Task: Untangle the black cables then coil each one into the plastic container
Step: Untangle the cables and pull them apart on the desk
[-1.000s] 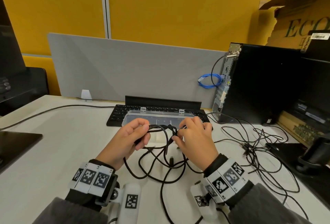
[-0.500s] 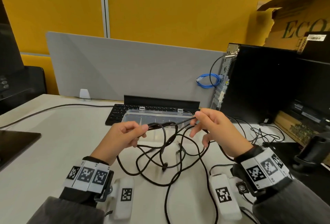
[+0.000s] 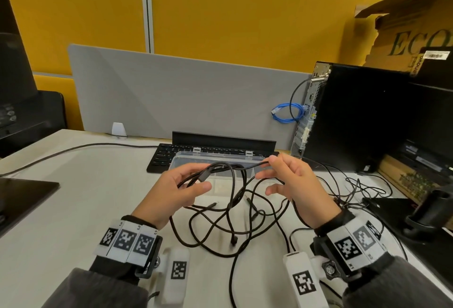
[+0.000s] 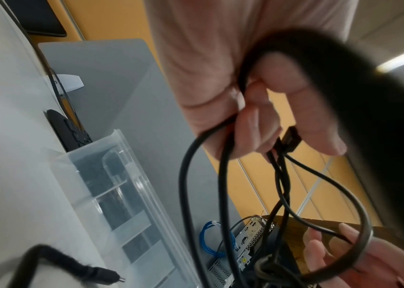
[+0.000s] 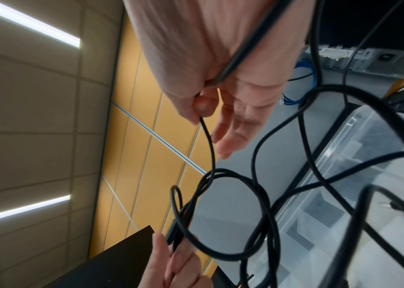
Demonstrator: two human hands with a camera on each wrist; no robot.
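A tangle of black cables (image 3: 228, 212) hangs between my two hands above the white desk, its loops trailing down onto the desk. My left hand (image 3: 186, 185) grips a bundle of strands and a black plug (image 4: 289, 140) between thumb and fingers. My right hand (image 3: 277, 170) pinches a single strand (image 5: 208, 140) between thumb and forefinger, its other fingers spread. The strand runs taut from one hand to the other. Just behind the hands, a clear plastic container (image 3: 186, 160) with dividers sits open in front of the keyboard.
A black keyboard (image 3: 161, 158) lies behind the container, against a grey divider (image 3: 171, 101). A black computer tower (image 3: 355, 116) with a blue cable (image 3: 286, 113) stands at right, with more thin cables (image 3: 355, 185) on the desk beside it. A dark pad (image 3: 22, 194) lies at left.
My right hand has moved right and up, away from the left, drawing a strand taut between them. The hands started close together over the knot; the loops have spread out.
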